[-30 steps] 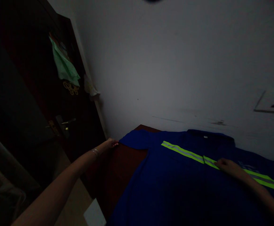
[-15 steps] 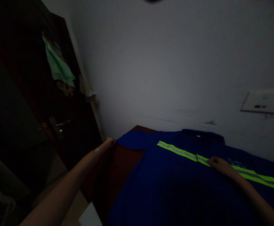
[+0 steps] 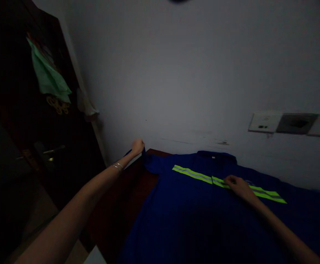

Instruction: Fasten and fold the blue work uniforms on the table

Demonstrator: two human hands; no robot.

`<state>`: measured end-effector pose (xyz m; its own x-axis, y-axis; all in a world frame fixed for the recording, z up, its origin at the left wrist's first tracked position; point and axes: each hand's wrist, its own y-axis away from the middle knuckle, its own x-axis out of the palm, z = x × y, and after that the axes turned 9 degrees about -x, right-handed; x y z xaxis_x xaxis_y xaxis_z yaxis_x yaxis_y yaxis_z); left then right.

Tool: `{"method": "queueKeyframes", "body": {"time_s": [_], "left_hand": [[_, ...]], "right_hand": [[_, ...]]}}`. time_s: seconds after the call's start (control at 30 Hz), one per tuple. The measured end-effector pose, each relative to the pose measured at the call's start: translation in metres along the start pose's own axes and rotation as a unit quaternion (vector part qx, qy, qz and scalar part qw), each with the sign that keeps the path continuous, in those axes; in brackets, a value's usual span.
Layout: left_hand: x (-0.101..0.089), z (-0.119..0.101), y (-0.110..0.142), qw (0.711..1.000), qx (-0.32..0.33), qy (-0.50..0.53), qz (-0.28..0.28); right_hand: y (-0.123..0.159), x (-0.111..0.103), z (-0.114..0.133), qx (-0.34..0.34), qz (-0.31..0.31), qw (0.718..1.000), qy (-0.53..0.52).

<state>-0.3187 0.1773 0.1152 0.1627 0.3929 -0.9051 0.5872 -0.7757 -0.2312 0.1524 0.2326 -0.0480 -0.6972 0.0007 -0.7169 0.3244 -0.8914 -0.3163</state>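
A blue work jacket (image 3: 173,205) with a yellow-green and grey reflective band (image 3: 191,173) lies spread on a dark reddish-brown table (image 3: 132,200), its collar toward the wall. My left hand (image 3: 138,146), with bangles at the wrist, is closed on the end of the sleeve at the left and holds it raised above the tabletop. Blue cloth hangs down beside those fingers. My right hand (image 3: 238,186) rests on the chest by the band, just right of the front opening, its fingers pinched together at the cloth. The jacket's lower part is in deep shadow.
The pale wall (image 3: 160,80) rises directly behind the table, with socket plates (image 3: 265,122) at the right. A dark door (image 3: 74,146) with a handle stands at the left, a green cloth (image 3: 48,75) hanging on it. Something white (image 3: 95,256) shows at the bottom.
My left hand has lifted the sleeve end up and inward from the table edge. My right hand stays at the band. The view has turned right, bringing more sockets into sight.
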Motion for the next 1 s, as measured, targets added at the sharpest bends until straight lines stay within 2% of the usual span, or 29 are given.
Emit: {"method": "queueKeyframes", "body": {"time_s": [0.03, 0.07, 0.13, 0.2, 0.23, 0.3, 0.37, 0.43, 0.5, 0.53, 0.6, 0.7, 0.77, 0.83, 0.9, 0.97, 1.0], "left_hand": [[0.004, -0.021, 0.008, 0.999, 0.045, -0.02, -0.016], [0.009, -0.042, 0.02, 0.981, 0.155, -0.105, -0.045], [0.025, -0.078, 0.054, 0.957, 0.256, -0.135, -0.037], [0.047, -0.102, 0.098, 0.926, 0.344, -0.154, -0.017], [0.059, -0.109, 0.122, 0.886, 0.426, -0.184, -0.004], [0.084, -0.111, 0.166, 0.809, 0.549, -0.211, 0.013], [0.107, -0.104, 0.2, 0.757, 0.617, -0.212, 0.037], [0.124, -0.094, 0.222, 0.729, 0.647, -0.215, 0.059], [0.134, -0.085, 0.232, 0.717, 0.656, -0.217, 0.09], [0.135, -0.082, 0.232, 0.718, 0.652, -0.218, 0.103], [0.131, -0.077, 0.228, 0.743, 0.624, -0.213, 0.117], [0.113, -0.066, 0.207, 0.801, 0.559, -0.176, 0.127], [0.099, -0.056, 0.184, 0.838, 0.509, -0.138, 0.142], [0.088, -0.043, 0.153, 0.89, 0.418, -0.109, 0.144], [0.082, -0.03, 0.119, 0.945, 0.29, -0.069, 0.135], [0.082, -0.02, 0.087, 0.974, 0.173, -0.009, 0.148], [0.083, -0.017, 0.073, 0.976, 0.138, 0.03, 0.164]], "right_hand": [[0.001, -0.005, 0.007, -0.001, -0.008, 1.0, -0.007], [0.001, -0.01, 0.012, -0.001, -0.019, 1.0, -0.015], [0.001, -0.02, 0.02, 0.005, -0.043, 0.998, -0.039], [0.002, -0.029, 0.024, 0.021, -0.058, 0.995, -0.083], [0.004, -0.032, 0.024, 0.033, -0.061, 0.991, -0.114], [0.011, -0.037, 0.023, 0.057, -0.06, 0.982, -0.167], [0.02, -0.038, 0.022, 0.068, -0.054, 0.979, -0.183], [0.03, -0.038, 0.021, 0.062, -0.042, 0.984, -0.162], [0.04, -0.036, 0.021, 0.049, -0.032, 0.988, -0.14], [0.043, -0.035, 0.021, 0.041, -0.029, 0.99, -0.131], [0.049, -0.033, 0.02, 0.026, -0.026, 0.992, -0.118], [0.055, -0.033, 0.017, 0.014, -0.022, 0.993, -0.115], [0.058, -0.034, 0.013, 0.015, -0.022, 0.991, -0.128], [0.061, -0.034, 0.011, 0.018, -0.018, 0.989, -0.144], [0.065, -0.033, 0.011, 0.023, -0.007, 0.987, -0.156], [0.069, -0.032, 0.014, 0.025, 0.003, 0.987, -0.161], [0.071, -0.032, 0.017, 0.025, 0.009, 0.987, -0.16]]}}
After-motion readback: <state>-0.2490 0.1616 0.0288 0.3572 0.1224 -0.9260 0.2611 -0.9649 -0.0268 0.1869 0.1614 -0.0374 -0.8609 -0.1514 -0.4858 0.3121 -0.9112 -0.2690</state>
